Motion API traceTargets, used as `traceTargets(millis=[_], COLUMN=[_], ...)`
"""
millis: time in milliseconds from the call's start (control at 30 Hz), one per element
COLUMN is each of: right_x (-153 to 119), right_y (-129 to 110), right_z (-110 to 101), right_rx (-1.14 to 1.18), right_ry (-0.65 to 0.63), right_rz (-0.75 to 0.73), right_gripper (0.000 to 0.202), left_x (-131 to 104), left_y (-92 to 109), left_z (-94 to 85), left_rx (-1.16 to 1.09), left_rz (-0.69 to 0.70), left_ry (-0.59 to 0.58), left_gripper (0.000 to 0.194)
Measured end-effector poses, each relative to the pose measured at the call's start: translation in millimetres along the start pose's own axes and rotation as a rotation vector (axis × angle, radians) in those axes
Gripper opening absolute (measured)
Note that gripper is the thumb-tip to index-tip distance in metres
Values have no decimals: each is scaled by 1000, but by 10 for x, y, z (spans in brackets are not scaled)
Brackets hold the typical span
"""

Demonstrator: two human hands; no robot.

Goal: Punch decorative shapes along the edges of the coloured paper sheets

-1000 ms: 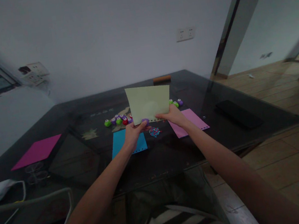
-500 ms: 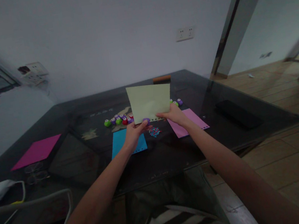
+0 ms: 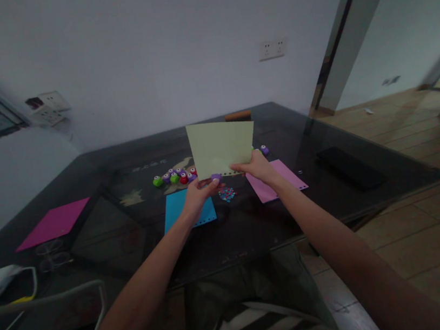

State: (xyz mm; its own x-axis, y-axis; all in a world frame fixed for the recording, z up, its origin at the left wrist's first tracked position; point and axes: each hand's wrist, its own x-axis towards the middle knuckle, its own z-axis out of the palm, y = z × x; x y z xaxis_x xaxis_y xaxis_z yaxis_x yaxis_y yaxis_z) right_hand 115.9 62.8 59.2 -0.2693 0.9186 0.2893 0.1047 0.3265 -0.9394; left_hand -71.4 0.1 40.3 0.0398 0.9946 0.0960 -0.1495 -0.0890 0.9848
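Dim light fills the room, with a plain pale wall (image 3: 168, 57) across the upper frame and a dark, glossy table (image 3: 250, 237) below it. At the centre of the frame both hands hold a pale yellow sheet (image 3: 221, 145) up off the table. Fingers of the left hand (image 3: 199, 194) are closed on a small purple punch (image 3: 216, 178) at the sheet's lower left edge, thumb on top; those of the right hand (image 3: 259, 167) pinch the sheet near its lower right corner. Dark dots, apparently holes, run along the lower edge between them, so the step in hand looks like punching a row. Another hole would call for a fresh stretch of edge, squarely seated, and a firm thumb press; whether the punch is pressed down now, I cannot tell. Plain-faced and slightly bowed, the sheet seems thin enough to flex. Coloured bits (image 3: 227, 194) lie in a pile just below centre, between a blue sheet (image 3: 174, 207) and a pink sheet (image 3: 281, 175), both with holed edges.
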Motion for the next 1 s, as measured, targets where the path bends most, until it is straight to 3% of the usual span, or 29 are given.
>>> traceTargets(millis=[300, 533, 800, 1000], right_x=[33, 30, 32, 30], right_y=[64, 43, 7, 29], right_z=[-21, -17, -28, -39], right_rx=[61, 98, 97, 137], right_ry=[63, 113, 106, 95], right_rz=[-21, 7, 14, 28], right_gripper=[44, 46, 46, 42], left_x=[35, 28, 40, 58], left_y=[-79, -28, -42, -87], left_z=[-65, -63, -72, -72], left_rx=[83, 202, 265, 194], left_rz=[58, 92, 131, 53], left_ry=[-83, -162, -171, -110], left_gripper=[40, 41, 39, 39])
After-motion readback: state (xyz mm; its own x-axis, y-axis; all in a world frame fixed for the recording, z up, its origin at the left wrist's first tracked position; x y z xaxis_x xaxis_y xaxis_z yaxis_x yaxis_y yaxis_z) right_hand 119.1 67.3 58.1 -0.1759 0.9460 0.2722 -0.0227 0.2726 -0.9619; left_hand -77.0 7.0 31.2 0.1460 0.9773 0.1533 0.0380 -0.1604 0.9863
